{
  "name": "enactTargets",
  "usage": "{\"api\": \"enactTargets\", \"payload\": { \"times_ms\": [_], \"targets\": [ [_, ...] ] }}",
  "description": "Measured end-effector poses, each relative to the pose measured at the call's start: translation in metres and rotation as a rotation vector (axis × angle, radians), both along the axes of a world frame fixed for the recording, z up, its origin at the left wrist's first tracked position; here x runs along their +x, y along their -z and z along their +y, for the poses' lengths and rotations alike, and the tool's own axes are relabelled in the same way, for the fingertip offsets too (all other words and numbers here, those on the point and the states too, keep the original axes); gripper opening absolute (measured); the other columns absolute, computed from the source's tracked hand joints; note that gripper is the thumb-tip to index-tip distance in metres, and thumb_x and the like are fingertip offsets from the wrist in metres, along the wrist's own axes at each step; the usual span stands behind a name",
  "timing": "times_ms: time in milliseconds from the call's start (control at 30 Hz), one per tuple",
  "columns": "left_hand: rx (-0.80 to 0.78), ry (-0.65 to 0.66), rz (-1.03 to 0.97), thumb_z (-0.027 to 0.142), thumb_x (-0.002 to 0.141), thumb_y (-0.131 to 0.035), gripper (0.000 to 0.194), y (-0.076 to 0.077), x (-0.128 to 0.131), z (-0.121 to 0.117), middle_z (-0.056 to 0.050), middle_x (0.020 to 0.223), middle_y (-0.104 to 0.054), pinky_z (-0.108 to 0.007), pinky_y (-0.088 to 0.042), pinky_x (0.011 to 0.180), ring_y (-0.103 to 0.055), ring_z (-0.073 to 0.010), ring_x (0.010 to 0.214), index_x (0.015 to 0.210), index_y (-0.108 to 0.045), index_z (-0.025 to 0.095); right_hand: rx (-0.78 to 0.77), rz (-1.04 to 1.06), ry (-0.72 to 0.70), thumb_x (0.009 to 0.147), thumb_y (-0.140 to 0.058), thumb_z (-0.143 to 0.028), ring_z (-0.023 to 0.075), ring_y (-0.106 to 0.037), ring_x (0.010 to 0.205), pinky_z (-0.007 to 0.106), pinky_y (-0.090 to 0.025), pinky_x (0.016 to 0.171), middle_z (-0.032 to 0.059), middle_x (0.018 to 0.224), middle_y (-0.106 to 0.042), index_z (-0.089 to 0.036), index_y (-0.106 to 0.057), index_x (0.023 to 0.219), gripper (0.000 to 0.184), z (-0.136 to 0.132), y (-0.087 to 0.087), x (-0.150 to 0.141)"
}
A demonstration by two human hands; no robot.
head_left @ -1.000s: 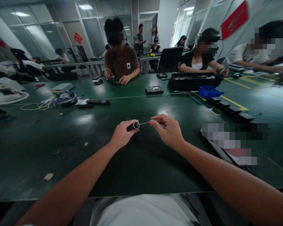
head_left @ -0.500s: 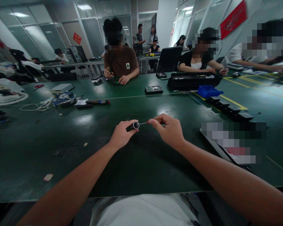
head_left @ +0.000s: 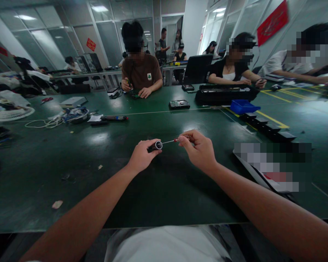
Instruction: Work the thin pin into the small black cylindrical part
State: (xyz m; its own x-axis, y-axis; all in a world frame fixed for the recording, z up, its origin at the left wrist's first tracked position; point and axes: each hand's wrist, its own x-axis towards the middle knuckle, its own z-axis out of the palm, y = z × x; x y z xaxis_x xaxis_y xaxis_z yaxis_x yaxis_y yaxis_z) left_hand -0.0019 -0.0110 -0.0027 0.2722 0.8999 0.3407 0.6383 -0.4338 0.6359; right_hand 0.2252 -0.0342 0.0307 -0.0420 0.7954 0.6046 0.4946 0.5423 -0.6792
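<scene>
Left hand (head_left: 142, 154) curls around one dark cylinder (head_left: 156, 146) with a round, pale-rimmed end, over the smooth, glossy green bench (head_left: 153, 203); right hand (head_left: 199, 150) pinches one red-collared screwdriver (head_left: 176, 140), its thin metal shaft reaching that end. Farther off sit one angular blue plastic bin (head_left: 243, 107), contents unclear, and one flat, rectangular black device (head_left: 179, 104).

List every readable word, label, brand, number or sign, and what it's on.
None legible.
Large red rectangular banner, upper right: blurred marks.
Small red diamond-shaped sign, upper left: too small.
Red sign at far left: blurred.
Flat white-and-red packet, lower right: pixelated.
White patch with green print, chest of brown shirt: too small.
Black cylinder with silvery rim in left hand, red-handled metal-shafted tool in right hand: nothing readable.
</scene>
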Motion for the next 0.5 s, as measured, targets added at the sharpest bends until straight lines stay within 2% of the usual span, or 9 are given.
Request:
{"api": "enactTargets", "payload": {
  "times_ms": [133,333,500],
  "targets": [
    [0.009,0.005,0.06,0.031,0.084,-0.073,0.041,-0.003,0.0011,-0.0013,-0.004,0.11,-0.071,-0.042,-0.045,0.092,-0.061,-0.0251,0.099,0.124,-0.067,0.03,0.004,-0.059,-0.025,0.091,-0.064,-0.036,0.0179,-0.071,0.071,0.031,-0.053,0.065,0.0024,0.081,-0.076,-0.022,-0.068,0.094,0.016,-0.0009,0.0001,-0.0016],
    [-0.01,0.002,0.079,0.033,0.085,-0.072,0.041,0.0005,-0.001,0.0004,-0.004,0.11,-0.07,-0.042,-0.044,0.092,-0.059,-0.0251,0.1,0.126,-0.066,0.03,0.032,-0.092,0.05,0.09,-0.064,-0.034,0.0169,-0.068,0.066,0.03,-0.051,0.061,0.0013,0.075,-0.074,-0.022,-0.069,0.087,0.014,-0.0024,-0.0032,-0.0003],
    [-0.037,-0.006,0.087,0.031,0.085,-0.071,0.042,0.0001,-0.001,0.0004,-0.004,0.11,-0.07,-0.043,-0.044,0.093,-0.059,-0.0256,0.1,0.127,-0.065,0.03,0.028,-0.101,0.038,0.089,-0.064,-0.035,0.0158,-0.066,0.062,0.028,-0.049,0.058,0.0015,0.074,-0.074,-0.021,-0.07,0.085,0.015,-0.0025,-0.0033,0.0003]
  ]
}}
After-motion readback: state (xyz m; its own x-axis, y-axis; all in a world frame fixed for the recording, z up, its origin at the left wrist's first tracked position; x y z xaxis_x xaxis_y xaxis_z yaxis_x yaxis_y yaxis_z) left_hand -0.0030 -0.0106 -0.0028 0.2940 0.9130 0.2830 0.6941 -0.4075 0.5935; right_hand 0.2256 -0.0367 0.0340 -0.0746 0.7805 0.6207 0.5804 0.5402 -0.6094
